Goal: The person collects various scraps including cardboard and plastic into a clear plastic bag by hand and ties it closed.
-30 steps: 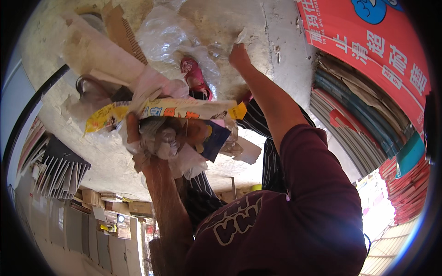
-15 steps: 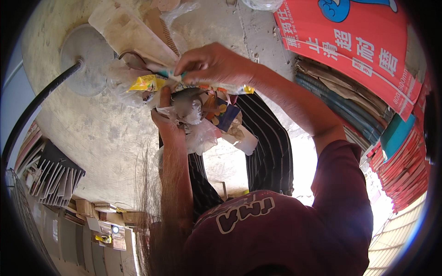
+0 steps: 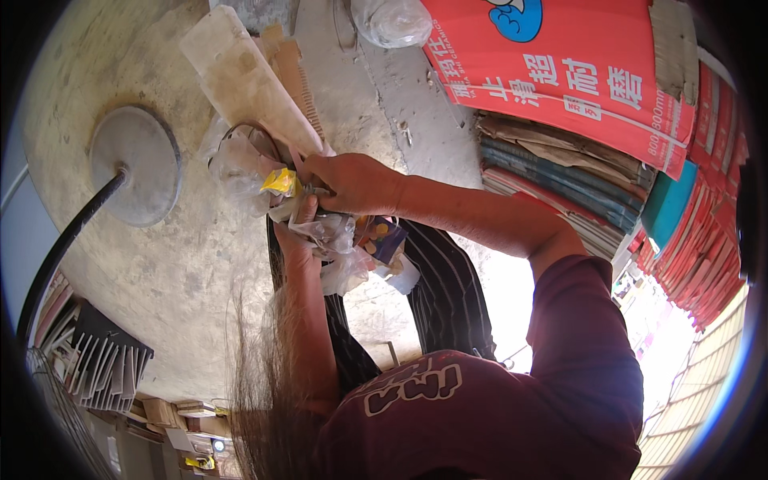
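My left hand (image 3: pixel 300 240) is closed round a bundle of crumpled clear plastic bags (image 3: pixel 330 232) and wrappers in front of my knees. Pressed against the top of this bundle, my right hand (image 3: pixel 350 182) has its fingers bent and pinched together. A yellow wrapper (image 3: pixel 280 182) pokes out beside the fingertips. Below the right wrist a dark blue packet (image 3: pixel 388 240) with yellow spots sticks out. From the fingers a long pale flat strip (image 3: pixel 252 76) slants away to the far left, with brown corrugated cardboard (image 3: pixel 294 76) behind it. What exactly the right fingers pinch is hidden.
A round stand base (image 3: pixel 136 164) with a curved black pole rests on the concrete floor at left. Red cartons (image 3: pixel 560 72) and stacked flat cardboard (image 3: pixel 560 172) stand at right. Clear plastic (image 3: pixel 392 20) lies at the far edge; a rack of thin panels (image 3: pixel 104 360) is lower left.
My right hand has come down onto the bundle, its fingers now against the wrappers. The bundle looks more gathered together. The whole view has shifted, with the stand base lower in it.
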{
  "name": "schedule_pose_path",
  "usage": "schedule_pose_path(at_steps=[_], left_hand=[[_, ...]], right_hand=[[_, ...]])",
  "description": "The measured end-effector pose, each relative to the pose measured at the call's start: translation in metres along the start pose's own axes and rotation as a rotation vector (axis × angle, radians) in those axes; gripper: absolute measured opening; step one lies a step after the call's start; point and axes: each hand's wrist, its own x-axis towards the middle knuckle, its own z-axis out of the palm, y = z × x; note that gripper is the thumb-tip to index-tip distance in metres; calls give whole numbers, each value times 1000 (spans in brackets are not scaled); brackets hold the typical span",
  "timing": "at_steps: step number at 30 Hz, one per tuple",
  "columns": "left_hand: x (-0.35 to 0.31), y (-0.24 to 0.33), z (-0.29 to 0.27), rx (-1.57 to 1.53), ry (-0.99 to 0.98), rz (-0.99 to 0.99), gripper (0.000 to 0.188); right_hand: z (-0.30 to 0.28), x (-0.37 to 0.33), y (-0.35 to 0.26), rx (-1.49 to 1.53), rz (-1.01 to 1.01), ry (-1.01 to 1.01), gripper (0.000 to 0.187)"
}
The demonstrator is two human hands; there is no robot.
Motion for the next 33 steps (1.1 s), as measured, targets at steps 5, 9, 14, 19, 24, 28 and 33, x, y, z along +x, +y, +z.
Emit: schedule_pose_path(at_steps=[5,9,14,19,24,28,33], left_hand=[[2,5,17,-92,-32,39,40],[2,7,20,-64,139,33,38],[7,10,17,-30,184,79,33],[20,23,21,12,139,26,28],[26,39,23,4,56,-6,29],[28,49,17,14,86,7,30],[37,45,28,37,38,-20,31]], right_hand=[[-3,0,1,92,22,-93,27],[-14,10,13,252,29,-203,27],[-46,48,66,571,137,-82,36],[-86,90,229,-239,281,509,43],[-98,123,299,-331,615,529,49],[-99,157,322,-361,658,521,51],[-121,159,395,-343,509,798,53]])
